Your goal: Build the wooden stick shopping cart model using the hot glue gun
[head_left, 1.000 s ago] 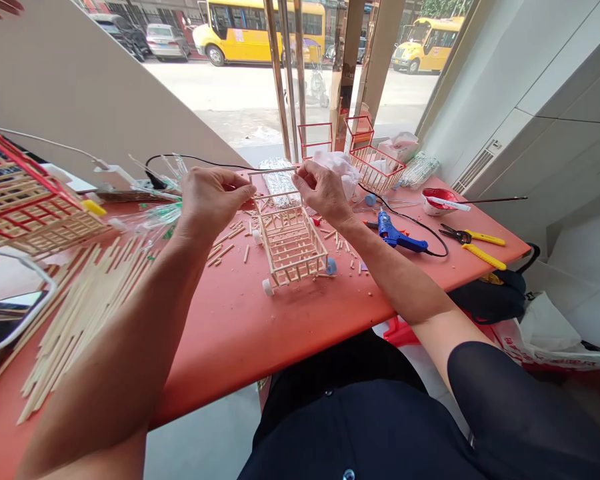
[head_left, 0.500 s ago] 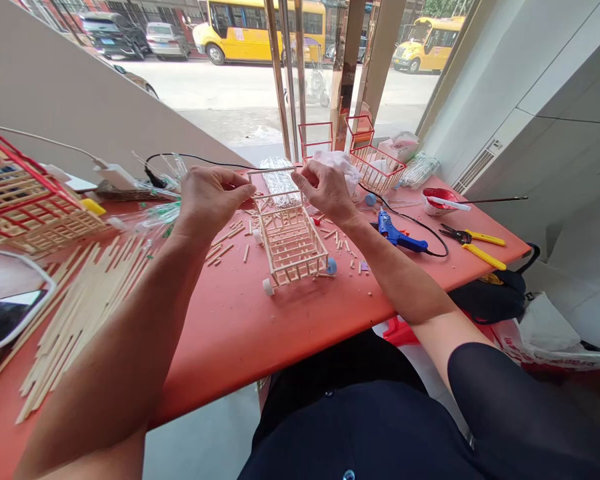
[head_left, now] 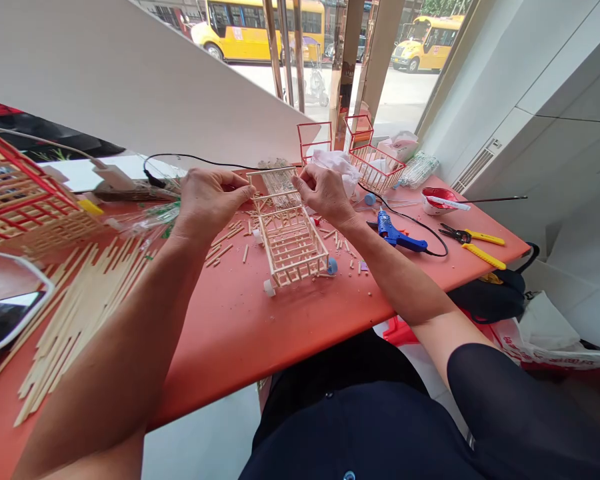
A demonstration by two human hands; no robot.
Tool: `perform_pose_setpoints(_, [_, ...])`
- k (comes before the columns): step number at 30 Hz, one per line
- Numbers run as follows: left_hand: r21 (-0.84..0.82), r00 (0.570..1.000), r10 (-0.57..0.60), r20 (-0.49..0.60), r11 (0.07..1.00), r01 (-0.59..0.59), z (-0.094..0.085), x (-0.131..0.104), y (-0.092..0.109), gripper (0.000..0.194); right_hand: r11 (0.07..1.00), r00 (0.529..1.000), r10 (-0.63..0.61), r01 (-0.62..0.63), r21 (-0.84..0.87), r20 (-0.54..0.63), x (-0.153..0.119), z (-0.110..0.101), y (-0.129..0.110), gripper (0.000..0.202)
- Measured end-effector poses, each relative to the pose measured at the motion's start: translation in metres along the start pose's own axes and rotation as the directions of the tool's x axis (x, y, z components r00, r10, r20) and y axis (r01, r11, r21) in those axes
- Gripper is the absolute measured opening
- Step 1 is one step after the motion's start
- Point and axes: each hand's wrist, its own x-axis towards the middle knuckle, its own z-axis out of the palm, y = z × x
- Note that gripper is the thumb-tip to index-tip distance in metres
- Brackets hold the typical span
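A small cart of thin wooden sticks stands on bottle-cap wheels, a white cap and a blue cap showing at its near end. At its far end rises an upright stick frame. My left hand pinches the left side of this frame between thumb and fingers. On the other side, my right hand grips the frame's right upper part the same way. The fingertips partly cover the frame's corners.
A blue glue gun and yellow-handled pliers lie on the right. Long wooden sticks spread at the left, near a red-trimmed basket. A bowl of red paint holds a brush. Red-trimmed carts stand behind.
Both hands and the cart hold nearly the same place. At the upper left, the white panel now covers more of the window view, hiding the parked cars.
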Motion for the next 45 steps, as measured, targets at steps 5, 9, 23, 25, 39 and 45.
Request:
perform_pose_setpoints(5, [-0.002,0.999,-0.032,0.007,0.999,0.032,-0.001,-0.003,0.007,0.010,1.000,1.000,0.010,-0.010,-0.009,0.008,0.000,-0.001,-0.006,0.036])
perform_pose_setpoints(9, [-0.006,0.998,-0.055,0.007,0.998,0.055,-0.002,-0.006,0.012,0.008,0.999,0.999,0.039,-0.039,-0.008,0.000,0.000,-0.002,-0.009,0.041])
perform_pose_setpoints(23, [-0.007,0.998,-0.046,0.033,0.999,0.046,-0.002,0.000,-0.001,0.013,1.000,1.000,0.020,-0.020,-0.002,0.008,-0.003,-0.003,-0.007,0.041])
perform_pose_setpoints(25, [-0.002,0.998,-0.051,0.035,0.999,0.051,-0.002,0.001,-0.002,0.014,1.000,1.000,0.020,-0.020,0.000,0.012,-0.003,-0.003,-0.007,0.041])
perform_pose_setpoints(39, [0.015,0.999,-0.053,0.006,0.998,0.053,-0.001,0.000,-0.002,0.011,1.000,1.000,0.010,-0.010,0.014,-0.002,-0.003,-0.001,-0.004,0.039])
perform_pose_setpoints(45, [0.004,1.000,-0.025,0.006,1.000,0.025,0.001,0.006,-0.014,0.013,0.999,1.000,-0.001,0.001,0.045,-0.009,-0.005,-0.002,-0.006,0.037])
